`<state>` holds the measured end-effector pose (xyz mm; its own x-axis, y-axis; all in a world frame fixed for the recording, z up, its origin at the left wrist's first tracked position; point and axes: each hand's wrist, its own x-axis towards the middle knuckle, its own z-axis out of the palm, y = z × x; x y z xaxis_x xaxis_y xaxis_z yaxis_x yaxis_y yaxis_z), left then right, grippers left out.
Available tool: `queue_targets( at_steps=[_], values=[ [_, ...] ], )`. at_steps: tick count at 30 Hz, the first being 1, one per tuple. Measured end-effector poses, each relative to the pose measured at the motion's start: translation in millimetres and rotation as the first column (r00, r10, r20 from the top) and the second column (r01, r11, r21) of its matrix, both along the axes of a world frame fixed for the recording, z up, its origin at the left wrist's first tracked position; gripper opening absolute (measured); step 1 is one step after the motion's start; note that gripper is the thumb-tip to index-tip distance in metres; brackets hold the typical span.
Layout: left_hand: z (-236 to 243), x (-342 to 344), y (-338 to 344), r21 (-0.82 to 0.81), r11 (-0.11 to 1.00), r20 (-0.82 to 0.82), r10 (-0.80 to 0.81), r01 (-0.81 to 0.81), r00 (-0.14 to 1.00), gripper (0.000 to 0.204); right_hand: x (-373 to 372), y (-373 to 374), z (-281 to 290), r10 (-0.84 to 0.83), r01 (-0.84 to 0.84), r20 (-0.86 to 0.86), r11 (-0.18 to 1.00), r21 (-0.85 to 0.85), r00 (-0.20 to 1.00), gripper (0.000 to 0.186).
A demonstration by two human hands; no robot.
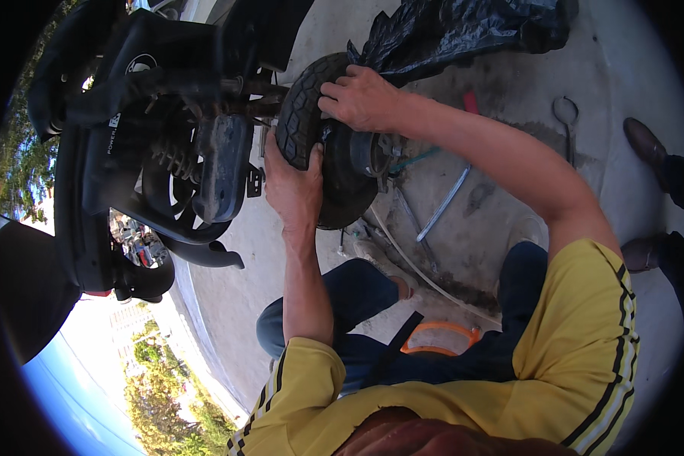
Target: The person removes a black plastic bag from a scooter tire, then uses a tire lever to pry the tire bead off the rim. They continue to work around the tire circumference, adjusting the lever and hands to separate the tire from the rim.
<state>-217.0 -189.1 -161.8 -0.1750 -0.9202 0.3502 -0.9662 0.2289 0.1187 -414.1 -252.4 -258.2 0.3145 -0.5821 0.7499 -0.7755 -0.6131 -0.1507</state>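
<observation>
Bent over a concrete floor [623,68], with a black motor scooter [167,42] to the left, a crumpled black plastic bag [471,32] beyond, and a block-treaded tyre [299,106] just right of the scooter and near the bag. Held the tyre in a two-handed grip, with the left hand [291,186] straddling the tread, thumb and fingers on opposite sides, and the right hand [365,99] curled against the upper edge. Seemed best done with even pressure from both hands, little by little, fingertips clear of any pinch point, and the long silver bar [444,203] kept within reach on the floor.
</observation>
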Motion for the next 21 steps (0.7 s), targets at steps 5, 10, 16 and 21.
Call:
queue_targets(
  at_steps=[5, 10, 16, 21],
  values=[
    [-9.7, -3.1, 0.5, 0.004, 0.997, -0.034, 0.082, -0.082, 0.996, 0.080, -15.2, 0.9, -15.6, 0.054, -0.057, -0.026, 0.989, -0.135, 0.998, 0.025],
    [-26.4, 7.4, 14.4, -0.072, 0.992, -0.147, 0.089, -0.100, 0.985, 0.081, -12.1, -4.1, -11.8, 0.121, -0.104, 0.080, 0.977, -0.188, 0.989, 0.035],
    [-31.6, 14.2, 37.0, -0.068, 0.980, -0.146, 0.178, -0.189, 0.973, 0.081, 4.7, 19.0, 14.9, 0.022, -0.284, 0.543, 0.869, 0.404, 0.840, 0.030],
    [-32.4, 13.2, 36.6, -0.152, 0.981, -0.058, 0.112, -0.119, 0.992, 0.075, 9.1, 31.3, 48.1, -0.303, -0.237, 0.546, 0.665, 0.708, 0.781, 0.023]
  ],
)
